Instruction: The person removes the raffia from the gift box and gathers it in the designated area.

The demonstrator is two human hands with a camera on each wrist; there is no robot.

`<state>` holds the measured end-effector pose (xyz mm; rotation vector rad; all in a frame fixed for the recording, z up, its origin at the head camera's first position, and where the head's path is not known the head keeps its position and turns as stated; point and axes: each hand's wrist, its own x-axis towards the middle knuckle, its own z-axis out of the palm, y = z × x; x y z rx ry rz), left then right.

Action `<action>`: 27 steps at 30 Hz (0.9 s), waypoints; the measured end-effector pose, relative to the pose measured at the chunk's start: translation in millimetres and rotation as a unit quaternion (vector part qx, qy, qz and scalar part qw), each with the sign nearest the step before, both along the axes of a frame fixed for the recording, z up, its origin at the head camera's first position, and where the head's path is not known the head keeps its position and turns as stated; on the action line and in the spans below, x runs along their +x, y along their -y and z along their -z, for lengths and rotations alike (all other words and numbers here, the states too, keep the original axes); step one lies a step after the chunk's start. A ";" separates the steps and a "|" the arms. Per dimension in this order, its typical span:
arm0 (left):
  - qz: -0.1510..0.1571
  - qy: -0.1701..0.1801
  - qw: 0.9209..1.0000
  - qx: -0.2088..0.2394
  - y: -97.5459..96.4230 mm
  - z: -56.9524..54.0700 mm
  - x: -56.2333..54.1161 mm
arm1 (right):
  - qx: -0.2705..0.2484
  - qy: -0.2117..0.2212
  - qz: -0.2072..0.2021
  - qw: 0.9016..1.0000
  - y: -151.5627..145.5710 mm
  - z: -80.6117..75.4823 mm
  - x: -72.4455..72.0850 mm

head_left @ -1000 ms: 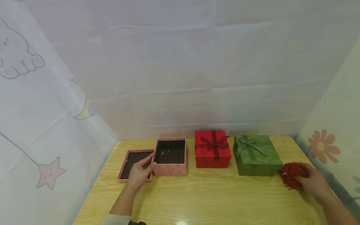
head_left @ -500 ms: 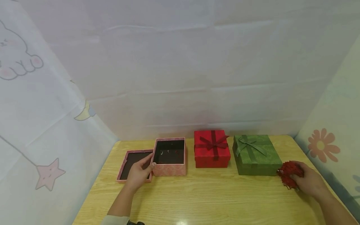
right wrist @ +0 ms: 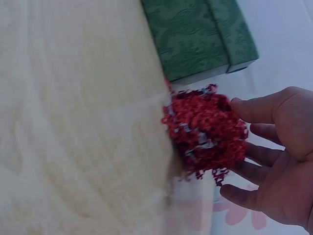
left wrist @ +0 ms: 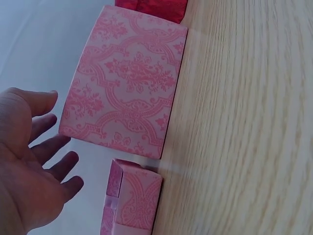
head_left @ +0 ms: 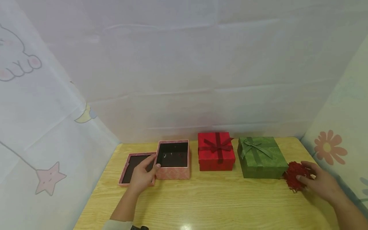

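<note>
In the head view my left hand [head_left: 142, 175] lies over the pink lid, with its thumb and fingertips at the left edge of the open pink box [head_left: 173, 173]. The left wrist view shows that hand [left wrist: 36, 161] with fingers spread beside the box's corner. A few small scraps lie on the box's black inside. At the right, a clump of red shredded paper [head_left: 294, 177] rests on the table against the front right corner of the green box [head_left: 263, 159]. My right hand [right wrist: 279, 156] has its fingers loosely spread at the clump, the thumb touching it.
An upturned pink lid [head_left: 133, 169] lies left of the pink box. Between the pink and green boxes stands a red box [head_left: 217, 163] with a dark red bow. Printed cloth [head_left: 184, 80] walls the wooden table [head_left: 201, 204] at the back and sides.
My right hand has loosened its grip on the red shredded paper, which now looks more spread beside the green box. The left hand has stayed at the pink box.
</note>
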<state>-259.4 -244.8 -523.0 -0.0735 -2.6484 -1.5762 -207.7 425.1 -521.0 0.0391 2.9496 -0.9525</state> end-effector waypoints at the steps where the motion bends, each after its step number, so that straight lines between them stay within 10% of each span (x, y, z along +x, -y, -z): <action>1: 0.005 0.003 1.000 0.016 -1.3 -1.6 0.8 | -0.004 0.000 -0.002 1.000 1.2 -2.8 0.8; 7: 0.020 -0.016 0.999 0.028 -9.2 -11.0 2.3 | -0.003 -0.006 -0.004 1.000 9.1 -18.0 1.1; 14: 0.025 -0.078 0.995 -0.064 -17.9 -19.0 1.4 | -0.017 -0.059 -0.002 0.998 29.0 -30.9 4.0; 27: 0.070 -0.104 0.991 -0.051 -40.9 -27.6 3.8 | -0.111 -0.174 -0.012 0.978 79.0 -48.3 1.7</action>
